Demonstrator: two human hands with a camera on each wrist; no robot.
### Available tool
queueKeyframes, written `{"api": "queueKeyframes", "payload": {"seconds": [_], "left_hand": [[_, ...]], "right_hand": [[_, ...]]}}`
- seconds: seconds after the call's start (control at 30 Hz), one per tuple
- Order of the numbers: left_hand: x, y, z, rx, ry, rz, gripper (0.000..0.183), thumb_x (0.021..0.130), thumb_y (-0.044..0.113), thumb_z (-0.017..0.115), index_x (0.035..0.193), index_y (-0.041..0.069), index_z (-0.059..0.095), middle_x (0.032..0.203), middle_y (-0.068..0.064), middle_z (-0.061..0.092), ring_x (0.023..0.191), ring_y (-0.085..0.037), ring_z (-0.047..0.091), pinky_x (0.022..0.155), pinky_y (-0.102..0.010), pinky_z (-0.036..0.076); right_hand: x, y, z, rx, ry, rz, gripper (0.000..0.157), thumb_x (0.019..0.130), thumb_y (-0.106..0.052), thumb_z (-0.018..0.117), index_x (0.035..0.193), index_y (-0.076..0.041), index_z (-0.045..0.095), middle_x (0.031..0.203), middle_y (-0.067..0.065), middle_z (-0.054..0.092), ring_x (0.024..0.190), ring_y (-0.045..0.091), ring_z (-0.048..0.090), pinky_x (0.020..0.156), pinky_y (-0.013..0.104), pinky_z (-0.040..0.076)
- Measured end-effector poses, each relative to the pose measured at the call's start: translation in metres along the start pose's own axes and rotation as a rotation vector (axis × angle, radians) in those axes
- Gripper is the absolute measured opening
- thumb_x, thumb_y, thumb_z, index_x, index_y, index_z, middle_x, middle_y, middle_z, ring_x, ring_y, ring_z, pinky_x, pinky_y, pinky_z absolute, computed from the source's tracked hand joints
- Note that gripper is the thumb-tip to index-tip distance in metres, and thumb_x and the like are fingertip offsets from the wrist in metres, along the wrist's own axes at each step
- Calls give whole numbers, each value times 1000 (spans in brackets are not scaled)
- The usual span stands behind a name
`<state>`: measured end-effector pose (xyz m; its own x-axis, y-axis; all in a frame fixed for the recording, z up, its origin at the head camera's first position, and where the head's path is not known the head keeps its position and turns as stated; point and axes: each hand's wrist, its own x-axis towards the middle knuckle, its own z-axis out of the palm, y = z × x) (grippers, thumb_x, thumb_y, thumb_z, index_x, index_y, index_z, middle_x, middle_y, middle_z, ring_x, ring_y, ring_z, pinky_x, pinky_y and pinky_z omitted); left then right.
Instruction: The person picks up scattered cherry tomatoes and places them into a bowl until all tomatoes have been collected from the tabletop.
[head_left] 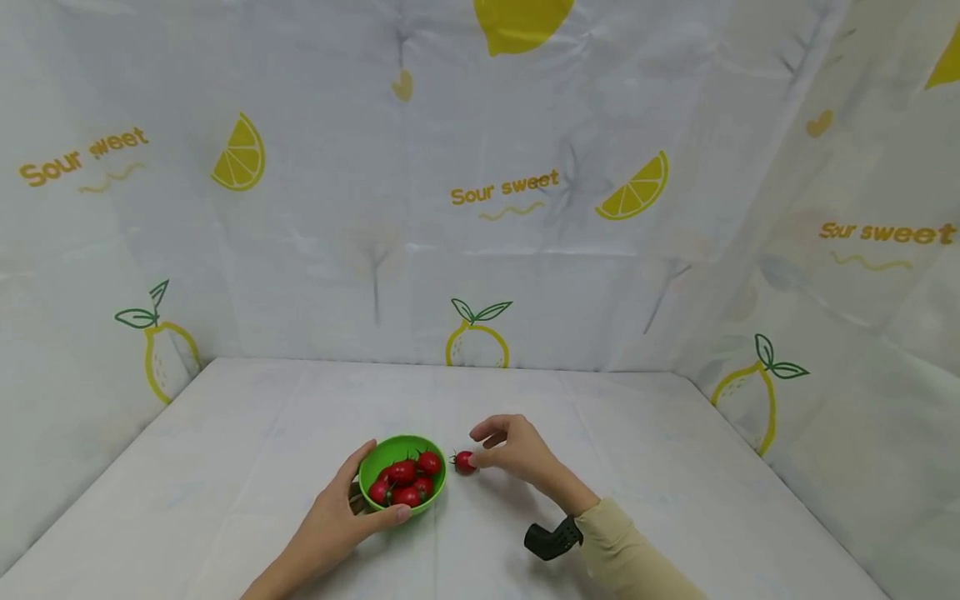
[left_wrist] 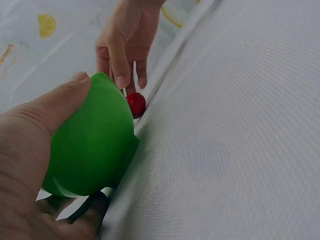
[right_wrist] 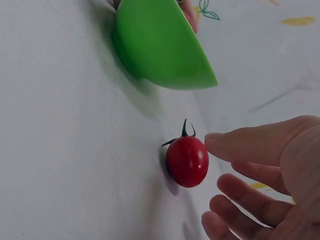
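A green bowl (head_left: 384, 454) stands on the white table with several red cherry tomatoes (head_left: 402, 472) inside. My left hand (head_left: 335, 510) grips it from the left, thumb at the near rim and fingers round the far side. Just right of the bowl, one cherry tomato (right_wrist: 187, 161) with a green stem lies on the cloth. Over it reaches my right hand (head_left: 519, 452), its fingers parted and loosely bent. In the right wrist view the thumb tip is right beside the tomato; whether it touches, I cannot tell. The bowl (left_wrist: 90, 140) hides its contents in the left wrist view.
A white cloth covers the table (head_left: 247, 433). Behind and at the sides hang white sheets printed with lemons (head_left: 477, 343). A black device (head_left: 552, 538) is strapped on the right wrist, next to a beige sleeve (head_left: 630, 542).
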<state>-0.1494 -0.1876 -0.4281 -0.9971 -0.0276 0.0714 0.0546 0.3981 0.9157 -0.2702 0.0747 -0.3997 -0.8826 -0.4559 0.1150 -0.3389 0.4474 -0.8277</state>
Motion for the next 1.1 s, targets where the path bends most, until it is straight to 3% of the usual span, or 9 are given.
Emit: {"api": "queueKeyframes", "payload": {"seconds": [0.77,1.1], "left_hand": [[-1,1,0,-15,-6,-12,101,76,44,84,155,18,26,151,-16,38,129,-35,48,102,-48,44],[0,0,0,6,-6,-18,102,76,47,83,155,19,26,152,-16,36,129,-35,47,102,-49,43]], "right_hand": [[2,5,11,29,-58,-28,28,74,-6,85,100,-2,73,91,5,70,83,20,65,69,30,53],[1,4,18,-42,-29,-64,24,73,0,84,95,-4,75,87,3,70,76,17,64,65,27,53]]}}
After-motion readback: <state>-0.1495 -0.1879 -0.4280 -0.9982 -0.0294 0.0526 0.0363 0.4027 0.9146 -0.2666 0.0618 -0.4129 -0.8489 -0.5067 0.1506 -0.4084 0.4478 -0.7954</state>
